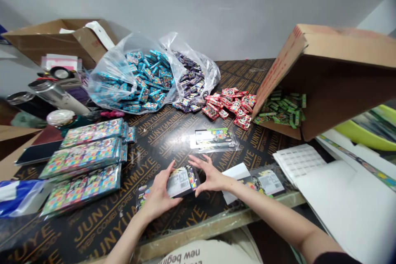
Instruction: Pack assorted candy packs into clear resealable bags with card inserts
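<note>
Flat on the dark plywood table lies a clear plastic packet (181, 182) with a dark printed card and a white barcode label. Across its left part rests my left hand (159, 194), thumb on the near side and fingers on the far side, gripping it. My right hand (210, 176) is at the packet's right end, thumb and fingers spread wide apart. Just beyond the hands lies another clear packet (215, 140). Beside my right wrist sit a white paper slip (236, 173) and a labelled packet (267, 181), partly behind the forearm.
Several filled packs (83, 152) are stacked at left, near metal tumblers (58, 97). Plastic bags hold blue packets (145, 80) and purple packets (192, 78). Red packets (232, 105) lie loose; a tipped carton (343, 53) holds green packets (283, 109). White sheets (349, 198) lie right.
</note>
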Motion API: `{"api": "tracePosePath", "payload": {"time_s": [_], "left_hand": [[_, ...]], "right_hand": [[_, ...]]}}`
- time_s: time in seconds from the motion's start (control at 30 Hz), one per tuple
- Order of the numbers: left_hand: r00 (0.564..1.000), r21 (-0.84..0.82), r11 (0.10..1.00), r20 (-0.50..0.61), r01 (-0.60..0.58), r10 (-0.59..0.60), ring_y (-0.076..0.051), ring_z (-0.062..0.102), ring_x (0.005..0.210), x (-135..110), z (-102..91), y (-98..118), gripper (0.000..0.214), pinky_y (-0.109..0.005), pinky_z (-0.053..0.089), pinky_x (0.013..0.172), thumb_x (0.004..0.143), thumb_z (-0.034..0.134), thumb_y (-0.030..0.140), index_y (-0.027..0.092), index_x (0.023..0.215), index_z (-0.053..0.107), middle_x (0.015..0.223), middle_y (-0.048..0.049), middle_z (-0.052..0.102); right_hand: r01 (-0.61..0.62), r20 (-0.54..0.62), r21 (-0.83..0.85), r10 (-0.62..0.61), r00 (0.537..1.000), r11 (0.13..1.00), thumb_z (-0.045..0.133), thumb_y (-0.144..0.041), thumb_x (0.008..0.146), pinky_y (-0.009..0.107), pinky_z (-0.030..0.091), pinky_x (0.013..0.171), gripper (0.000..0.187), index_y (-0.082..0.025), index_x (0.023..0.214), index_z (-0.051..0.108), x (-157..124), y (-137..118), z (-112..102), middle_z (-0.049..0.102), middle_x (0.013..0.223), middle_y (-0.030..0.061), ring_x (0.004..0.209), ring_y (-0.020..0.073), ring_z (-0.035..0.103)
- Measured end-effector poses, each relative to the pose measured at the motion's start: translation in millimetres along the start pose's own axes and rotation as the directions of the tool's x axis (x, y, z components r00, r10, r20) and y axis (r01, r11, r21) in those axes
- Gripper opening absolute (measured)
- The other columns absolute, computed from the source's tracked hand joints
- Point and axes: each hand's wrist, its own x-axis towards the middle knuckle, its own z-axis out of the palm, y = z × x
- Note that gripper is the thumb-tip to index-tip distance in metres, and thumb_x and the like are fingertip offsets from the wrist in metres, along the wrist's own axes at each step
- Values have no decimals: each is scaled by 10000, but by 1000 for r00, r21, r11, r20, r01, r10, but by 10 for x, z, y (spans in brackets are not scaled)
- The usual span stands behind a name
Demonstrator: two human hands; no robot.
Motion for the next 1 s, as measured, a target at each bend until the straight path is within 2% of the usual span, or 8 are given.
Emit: {"api": "tracePosePath", "payload": {"time_s": [0.23,0.3,0.4,0.5,0.63,0.77,0.87,1.0], "left_hand": [[988,-8,995,-115,99,-99,-240,501,1062,38,131,6,1007,-416,376,944,592,689,294,239,1401,92,1161,-66,493],[991,39,995,-101,94,-90,-249,491,1061,-2,187,17,1006,-431,369,939,594,684,279,245,1404,90,1170,-77,486],[999,116,993,4,34,-35,-265,471,1070,-65,275,66,1009,-443,344,944,545,714,247,275,1395,169,1179,-81,490],[991,121,993,129,13,-28,-304,451,1094,-35,300,125,979,-469,315,957,431,789,296,307,1318,373,1159,-81,516],[976,-303,930,-1,206,-217,-282,486,1095,190,136,190,727,-447,343,960,541,729,468,224,1195,526,1155,-104,547],[862,-832,351,261,429,-435,-225,610,922,377,-76,296,521,-386,466,818,735,549,510,154,1116,562,1039,-119,627],[818,-817,154,503,555,-280,-169,642,710,402,-71,385,415,-292,492,683,634,709,318,108,982,625,884,-98,670],[838,-858,214,351,466,-417,-97,584,526,377,114,440,458,-214,457,563,530,780,175,84,945,608,641,-14,651]], "right_hand": [[116,81,-188,-102,992,975,460,-544,814,570,-54,1028,797,-254,1419,28,60,-208,-62,288,1429,120,1340,279,178],[-8,-116,-220,-18,993,976,472,-486,832,546,3,1041,704,-264,1407,132,256,-38,-273,341,1404,111,1311,266,258],[-350,-592,-166,191,783,922,572,-427,772,509,169,1020,684,-206,1353,287,659,375,-799,385,1357,145,1281,294,288],[-516,-690,-3,371,621,857,602,-341,725,538,260,949,582,-137,1244,432,989,709,-1306,456,1261,188,1183,339,382],[-396,-548,17,340,764,918,530,-230,745,427,392,869,262,-118,965,618,1084,670,-1392,616,1007,136,947,257,555],[-44,-172,146,69,983,988,517,-208,767,329,449,841,217,-188,938,648,763,228,-885,659,971,43,908,185,598],[149,86,268,-178,980,952,454,-187,818,364,415,912,281,-214,1040,624,409,-61,-587,630,1089,48,1021,188,567],[141,-61,117,-134,989,983,399,-184,846,432,277,1021,381,-249,1201,521,95,-245,-496,444,1331,65,1218,210,398]]}}
